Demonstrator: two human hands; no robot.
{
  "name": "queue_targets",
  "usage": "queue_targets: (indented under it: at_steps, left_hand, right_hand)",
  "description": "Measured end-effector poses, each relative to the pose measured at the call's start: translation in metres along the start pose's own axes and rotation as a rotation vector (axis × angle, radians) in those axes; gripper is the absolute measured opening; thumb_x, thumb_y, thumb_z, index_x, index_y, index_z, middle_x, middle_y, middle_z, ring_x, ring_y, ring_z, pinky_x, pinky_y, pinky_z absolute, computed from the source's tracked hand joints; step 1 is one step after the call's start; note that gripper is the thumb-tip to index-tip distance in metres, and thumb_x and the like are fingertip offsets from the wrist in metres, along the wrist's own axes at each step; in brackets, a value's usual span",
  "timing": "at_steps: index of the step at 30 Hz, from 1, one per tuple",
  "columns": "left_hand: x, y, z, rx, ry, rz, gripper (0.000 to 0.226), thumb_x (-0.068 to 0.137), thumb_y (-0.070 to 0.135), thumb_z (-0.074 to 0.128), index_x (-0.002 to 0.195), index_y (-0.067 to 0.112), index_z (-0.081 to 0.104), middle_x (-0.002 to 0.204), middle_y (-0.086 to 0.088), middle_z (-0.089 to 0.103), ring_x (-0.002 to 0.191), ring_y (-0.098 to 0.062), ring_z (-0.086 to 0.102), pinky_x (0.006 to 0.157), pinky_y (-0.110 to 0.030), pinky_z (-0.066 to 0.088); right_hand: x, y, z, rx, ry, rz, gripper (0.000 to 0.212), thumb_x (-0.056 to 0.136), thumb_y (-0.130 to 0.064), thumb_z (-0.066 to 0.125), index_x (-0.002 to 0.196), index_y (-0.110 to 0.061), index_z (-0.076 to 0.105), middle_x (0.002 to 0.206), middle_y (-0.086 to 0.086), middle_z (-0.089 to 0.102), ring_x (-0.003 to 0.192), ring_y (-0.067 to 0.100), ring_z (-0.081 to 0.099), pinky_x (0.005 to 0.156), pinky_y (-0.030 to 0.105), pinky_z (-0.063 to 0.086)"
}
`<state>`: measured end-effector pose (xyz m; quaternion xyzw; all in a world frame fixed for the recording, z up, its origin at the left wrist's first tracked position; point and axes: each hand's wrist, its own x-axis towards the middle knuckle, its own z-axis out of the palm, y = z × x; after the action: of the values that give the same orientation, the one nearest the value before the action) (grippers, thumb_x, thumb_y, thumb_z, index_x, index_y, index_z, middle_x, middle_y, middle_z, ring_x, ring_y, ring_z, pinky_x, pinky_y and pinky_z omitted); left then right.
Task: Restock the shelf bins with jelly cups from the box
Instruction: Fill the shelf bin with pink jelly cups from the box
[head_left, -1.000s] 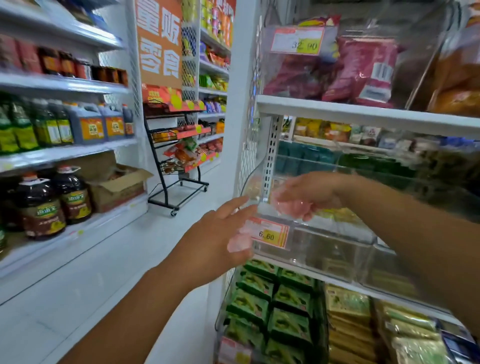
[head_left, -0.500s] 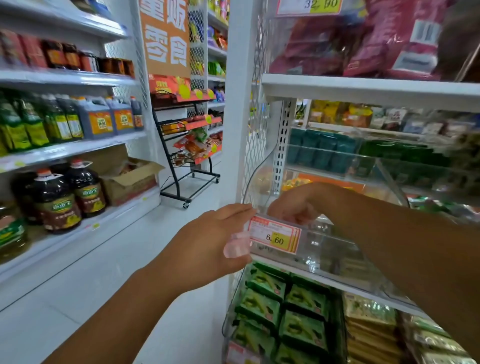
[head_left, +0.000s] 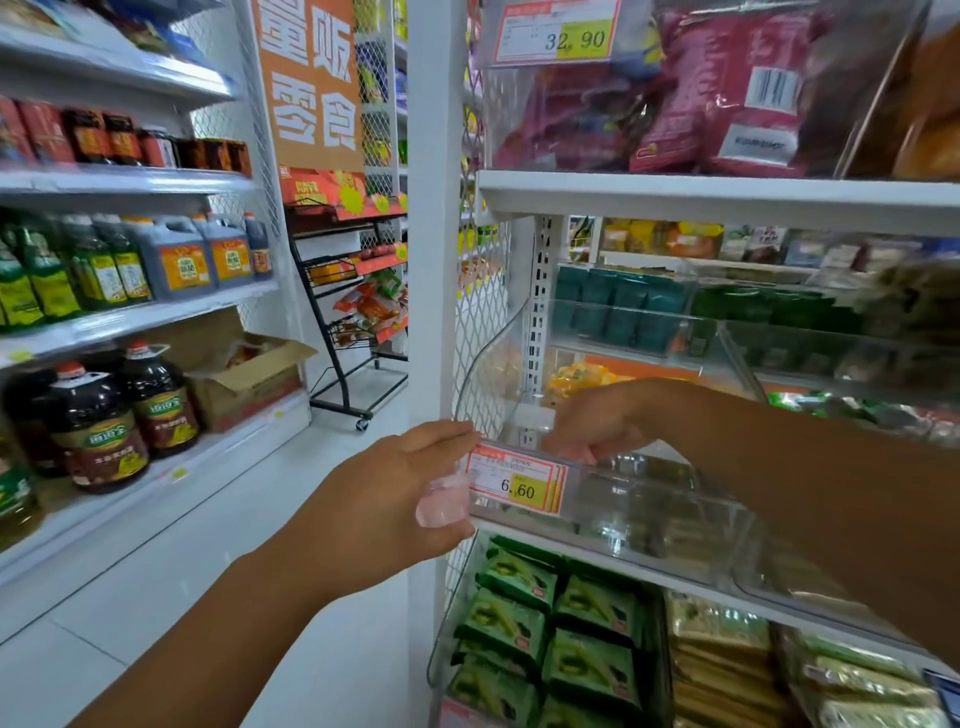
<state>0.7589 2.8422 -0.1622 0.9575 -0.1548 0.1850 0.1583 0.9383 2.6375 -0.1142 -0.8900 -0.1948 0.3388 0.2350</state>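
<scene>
The left hand (head_left: 384, 504) reaches in from 7 o'clock, its fingers (head_left: 441, 434) curled round a pink cup (head_left: 441, 503) that shows at the fingertips. The cup is outside the bin, just beside the price tag (head_left: 514, 483), at the tag's 9 o'clock. The tag reads 6.60 and is fixed to the front of a clear bin (head_left: 649, 514) on the shelf (head_left: 597, 553).

The right hand (head_left: 597, 423) comes in from 3 o'clock. Its fingers (head_left: 574, 449) are bent down over the bin's front rim, at the tag's 1 o'clock. Whether they hold anything cannot be told.

Below the bin, at 6 o'clock, lie green packs (head_left: 519, 613). Above, at 1 o'clock, red bags (head_left: 727, 88) fill a higher bin.

Across the aisle, at 9 o'clock, oil bottles (head_left: 98, 426) stand on a low shelf beside an open carton (head_left: 244, 379). A black wire rack (head_left: 358, 322) stands further back, at 11 o'clock.
</scene>
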Motion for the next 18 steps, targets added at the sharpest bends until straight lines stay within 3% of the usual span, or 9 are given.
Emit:
queue_targets:
  at_steps: [2, 4, 6, 8, 11, 13, 15, 18]
  left_hand:
    - [-0.001, 0.001, 0.0, 0.0, -0.004, -0.002, 0.079, 0.071, 0.071, 0.047, 0.144, 0.052, 0.027, 0.148, 0.038, 0.021, 0.128, 0.006, 0.038, 0.103, -0.018, 0.039]
    - [-0.001, 0.001, 0.0, -0.004, -0.001, 0.0, 0.079, 0.071, 0.071, 0.047, 0.144, 0.051, 0.027, 0.148, 0.038, 0.022, 0.126, 0.005, 0.04, 0.101, -0.017, 0.039]
    - [0.0, 0.001, 0.0, -0.015, 0.0, 0.002, 0.078, 0.072, 0.069, 0.05, 0.144, 0.05, 0.029, 0.148, 0.036, 0.023, 0.126, 0.004, 0.041, 0.101, -0.018, 0.04]
    - [0.0, 0.0, 0.0, -0.014, -0.001, 0.005, 0.078, 0.072, 0.069, 0.052, 0.144, 0.05, 0.03, 0.148, 0.037, 0.023, 0.126, 0.005, 0.041, 0.1, -0.017, 0.04]
    - [0.001, -0.001, 0.0, -0.001, -0.005, 0.007, 0.078, 0.07, 0.072, 0.048, 0.144, 0.051, 0.029, 0.147, 0.04, 0.021, 0.126, 0.007, 0.041, 0.1, -0.016, 0.04]
    - [0.001, -0.001, -0.001, -0.008, -0.004, 0.005, 0.078, 0.069, 0.073, 0.047, 0.143, 0.053, 0.03, 0.145, 0.043, 0.02, 0.126, 0.008, 0.041, 0.099, -0.015, 0.04]
    - [0.001, 0.0, -0.002, -0.003, -0.007, 0.006, 0.078, 0.069, 0.074, 0.046, 0.142, 0.054, 0.029, 0.143, 0.046, 0.019, 0.126, 0.01, 0.039, 0.1, -0.014, 0.038]
    - [0.004, 0.002, -0.004, 0.009, -0.027, -0.004, 0.08, 0.067, 0.076, 0.043, 0.143, 0.052, 0.03, 0.142, 0.045, 0.021, 0.127, 0.008, 0.038, 0.103, -0.016, 0.037]
  right_hand:
    - [-0.003, 0.006, 0.005, -0.051, -0.028, -0.002, 0.009, 0.09, -0.004, 0.062, 0.081, 0.001, 0.062, 0.058, -0.004, 0.067, 0.05, 0.002, 0.061, 0.046, 0.012, 0.044]
    - [-0.011, 0.009, 0.006, -0.066, -0.046, -0.016, 0.008, 0.085, 0.009, 0.06, 0.079, 0.002, 0.059, 0.05, -0.005, 0.063, 0.042, 0.001, 0.057, 0.041, 0.012, 0.042]
    - [-0.017, 0.009, 0.003, -0.094, -0.079, -0.001, 0.013, 0.079, 0.013, 0.062, 0.089, 0.005, 0.059, 0.07, 0.004, 0.067, 0.055, 0.006, 0.06, 0.045, 0.014, 0.044]
    - [-0.02, 0.009, 0.0, -0.143, -0.124, 0.032, 0.038, 0.078, 0.012, 0.064, 0.114, 0.005, 0.055, 0.102, 0.015, 0.063, 0.076, 0.014, 0.06, 0.053, 0.017, 0.049]
    - [-0.021, 0.012, -0.004, -0.172, -0.165, 0.087, 0.065, 0.078, 0.009, 0.069, 0.134, -0.015, 0.047, 0.126, 0.014, 0.058, 0.092, 0.022, 0.063, 0.066, 0.027, 0.056]
    - [-0.018, 0.017, -0.007, -0.234, -0.206, 0.138, 0.058, 0.08, 0.0, 0.071, 0.133, -0.016, 0.052, 0.127, 0.013, 0.06, 0.1, 0.024, 0.065, 0.072, 0.032, 0.058]
    - [-0.016, 0.021, -0.008, -0.256, -0.229, 0.163, 0.044, 0.084, -0.009, 0.07, 0.126, -0.008, 0.059, 0.119, 0.012, 0.063, 0.102, 0.023, 0.065, 0.069, 0.032, 0.058]
    - [-0.016, 0.019, -0.006, -0.164, -0.243, 0.132, 0.041, 0.087, -0.004, 0.066, 0.126, -0.003, 0.056, 0.1, 0.008, 0.065, 0.086, 0.019, 0.066, 0.064, 0.029, 0.056]
